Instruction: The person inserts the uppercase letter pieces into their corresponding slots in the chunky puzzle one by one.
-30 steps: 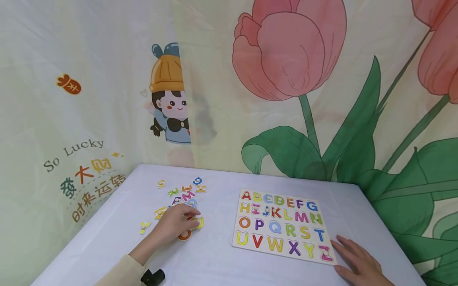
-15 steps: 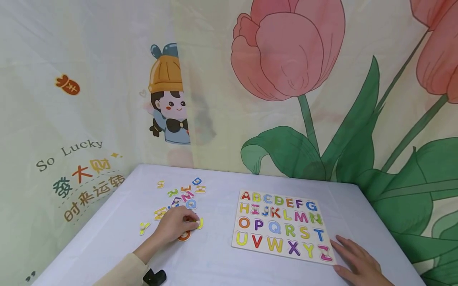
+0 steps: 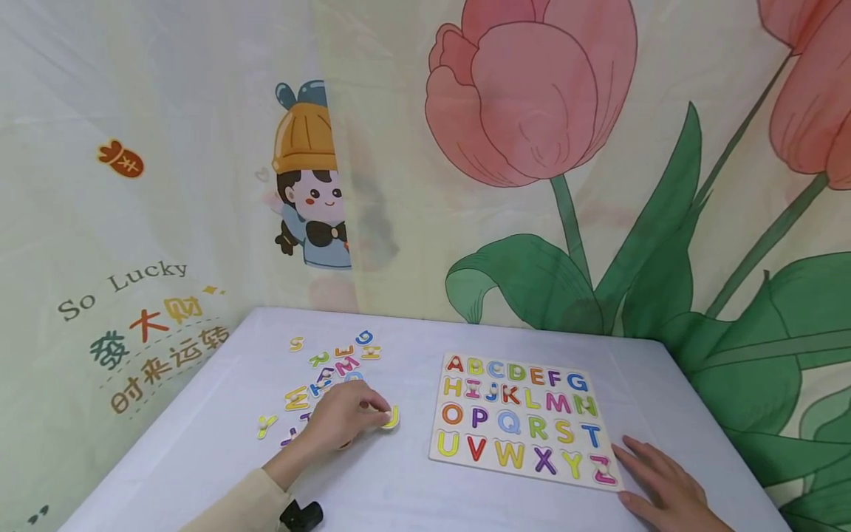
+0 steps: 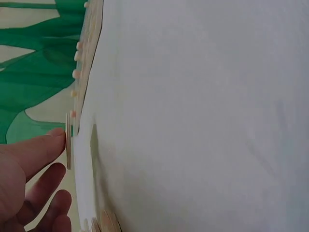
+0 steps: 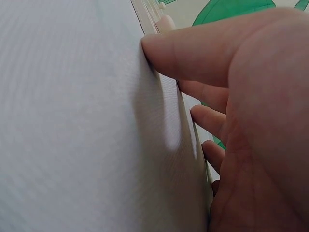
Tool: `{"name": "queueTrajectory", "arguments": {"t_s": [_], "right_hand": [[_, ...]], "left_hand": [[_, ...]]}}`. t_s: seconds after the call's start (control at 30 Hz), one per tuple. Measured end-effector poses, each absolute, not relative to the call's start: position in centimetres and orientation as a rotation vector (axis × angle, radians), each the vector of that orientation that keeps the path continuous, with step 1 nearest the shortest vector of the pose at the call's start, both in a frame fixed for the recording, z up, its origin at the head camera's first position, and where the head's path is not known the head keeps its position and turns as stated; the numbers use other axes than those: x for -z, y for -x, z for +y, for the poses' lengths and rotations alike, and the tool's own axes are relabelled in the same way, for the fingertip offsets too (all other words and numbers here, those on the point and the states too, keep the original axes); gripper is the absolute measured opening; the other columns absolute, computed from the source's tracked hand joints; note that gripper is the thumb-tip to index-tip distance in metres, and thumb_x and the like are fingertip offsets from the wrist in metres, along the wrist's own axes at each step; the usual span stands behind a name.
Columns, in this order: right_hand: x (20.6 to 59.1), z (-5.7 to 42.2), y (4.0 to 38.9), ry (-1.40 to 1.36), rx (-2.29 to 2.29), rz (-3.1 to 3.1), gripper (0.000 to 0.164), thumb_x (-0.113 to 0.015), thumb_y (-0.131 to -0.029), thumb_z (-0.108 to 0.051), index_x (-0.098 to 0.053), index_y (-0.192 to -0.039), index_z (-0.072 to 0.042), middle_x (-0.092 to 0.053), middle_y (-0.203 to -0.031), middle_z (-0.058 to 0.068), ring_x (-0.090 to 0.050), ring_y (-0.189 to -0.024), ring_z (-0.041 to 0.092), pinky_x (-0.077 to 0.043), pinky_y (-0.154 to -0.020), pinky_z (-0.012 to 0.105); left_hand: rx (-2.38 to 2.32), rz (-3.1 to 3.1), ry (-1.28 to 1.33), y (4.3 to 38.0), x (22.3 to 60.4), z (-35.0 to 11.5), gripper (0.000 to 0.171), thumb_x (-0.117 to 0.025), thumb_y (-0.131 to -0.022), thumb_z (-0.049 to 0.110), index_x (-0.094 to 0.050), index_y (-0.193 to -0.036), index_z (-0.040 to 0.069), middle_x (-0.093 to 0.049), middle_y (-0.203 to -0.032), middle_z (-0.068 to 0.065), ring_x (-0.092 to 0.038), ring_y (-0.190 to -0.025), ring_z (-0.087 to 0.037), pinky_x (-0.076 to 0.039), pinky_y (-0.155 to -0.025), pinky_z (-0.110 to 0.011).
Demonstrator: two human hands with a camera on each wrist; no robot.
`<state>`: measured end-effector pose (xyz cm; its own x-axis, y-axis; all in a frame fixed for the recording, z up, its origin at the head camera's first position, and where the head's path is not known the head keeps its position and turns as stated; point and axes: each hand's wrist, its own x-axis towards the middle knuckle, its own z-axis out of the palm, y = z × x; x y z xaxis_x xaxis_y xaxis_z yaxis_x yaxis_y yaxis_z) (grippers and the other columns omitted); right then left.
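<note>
My left hand (image 3: 346,417) pinches a yellow letter piece (image 3: 394,417), shaped like part of a U, between thumb and fingers. In the left wrist view this piece (image 4: 68,145) appears edge-on, raised above the tabletop, with a shadow below. The fingers cover its left part. To its right lies the alphabet puzzle board (image 3: 436,432), with coloured letters in rows and knobs on some of them. My right hand (image 3: 668,480) rests at the board's lower right corner, fingers extended; in the right wrist view the thumb (image 5: 188,53) lies by the board's edge.
Several loose letter pieces are scattered on the left of the white tabletop (image 3: 379,495), among them a yellow Y (image 3: 266,426), a pink M (image 3: 346,366) and a yellow S (image 3: 296,343). A printed curtain (image 3: 399,288) stands behind the table.
My left hand has taken hold of the yellow letter piece and moved it right, away from the loose letters. Purple pieces show where the hand was. The right hand has stayed at the board.
</note>
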<state>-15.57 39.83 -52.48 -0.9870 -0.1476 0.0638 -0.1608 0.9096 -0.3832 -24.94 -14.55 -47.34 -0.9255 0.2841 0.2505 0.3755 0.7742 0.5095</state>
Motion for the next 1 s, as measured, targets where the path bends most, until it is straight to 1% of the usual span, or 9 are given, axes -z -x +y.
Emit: {"name": "queueTrajectory", "arguments": {"t_s": [0.07, 0.23, 0.37, 0.53, 0.77, 1.0], "right_hand": [[52.4, 39.8, 15.6, -0.241, -0.613, -3.038, 0.073, -0.071, -0.098, -0.048, -0.053, -0.154, -0.005, -0.040, -0.158, 0.022, -0.036, -0.137, 0.053, -0.032, -0.093, 0.089], [52.0, 39.6, 15.6, -0.227, -0.633, -3.072, 0.074, -0.070, -0.099, -0.048, -0.052, -0.155, -0.003, -0.039, -0.158, 0.024, -0.035, -0.138, 0.056, -0.031, -0.094, 0.089], [51.8, 39.4, 15.6, -0.232, -0.624, -3.077, 0.074, -0.070, -0.099, -0.047, -0.051, -0.155, -0.002, -0.040, -0.158, 0.026, -0.036, -0.137, 0.057, -0.032, -0.095, 0.089], [52.0, 39.5, 15.5, -0.223, -0.624, -3.067, 0.075, -0.071, -0.098, -0.048, -0.052, -0.154, -0.002, -0.039, -0.158, 0.025, -0.036, -0.138, 0.055, -0.031, -0.094, 0.090], [52.3, 39.6, 15.4, -0.241, -0.620, -3.041, 0.074, -0.071, -0.098, -0.047, -0.052, -0.154, -0.003, -0.039, -0.158, 0.023, -0.036, -0.138, 0.054, -0.031, -0.092, 0.090], [52.1, 39.6, 15.5, -0.242, -0.622, -3.056, 0.074, -0.071, -0.098, -0.047, -0.052, -0.155, -0.003, -0.039, -0.158, 0.023, -0.035, -0.138, 0.054, -0.032, -0.093, 0.090]], "left_hand": [[0.879, -2.800, 0.570, 24.9, 47.3, -13.4, 0.011, -0.090, -0.085, 0.031, -0.082, -0.089, 0.038, -0.061, -0.081, 0.023, -0.054, -0.080, -0.003, -0.044, -0.073, -0.027], [0.982, -2.827, 0.679, 24.9, 47.5, -11.0, 0.009, -0.090, -0.086, 0.032, -0.083, -0.091, 0.035, -0.063, -0.082, 0.021, -0.055, -0.078, -0.004, -0.044, -0.073, -0.027], [1.040, -2.862, 0.742, 24.8, 48.0, -9.1, 0.009, -0.090, -0.086, 0.033, -0.083, -0.092, 0.036, -0.064, -0.083, 0.022, -0.055, -0.078, -0.004, -0.044, -0.075, -0.028], [1.051, -2.860, 0.820, 24.6, 48.3, -7.2, 0.008, -0.090, -0.086, 0.032, -0.083, -0.088, 0.034, -0.064, -0.083, 0.022, -0.056, -0.078, -0.003, -0.043, -0.078, -0.028], [1.051, -2.829, 0.854, 24.4, 48.5, -6.0, 0.011, -0.092, -0.085, 0.028, -0.082, -0.084, 0.032, -0.061, -0.077, 0.022, -0.053, -0.072, 0.001, -0.042, -0.074, -0.025], [1.065, -2.850, 0.815, 24.2, 48.5, -5.8, 0.011, -0.092, -0.084, 0.027, -0.082, -0.084, 0.032, -0.061, -0.078, 0.020, -0.053, -0.073, -0.001, -0.042, -0.072, -0.025]]}}
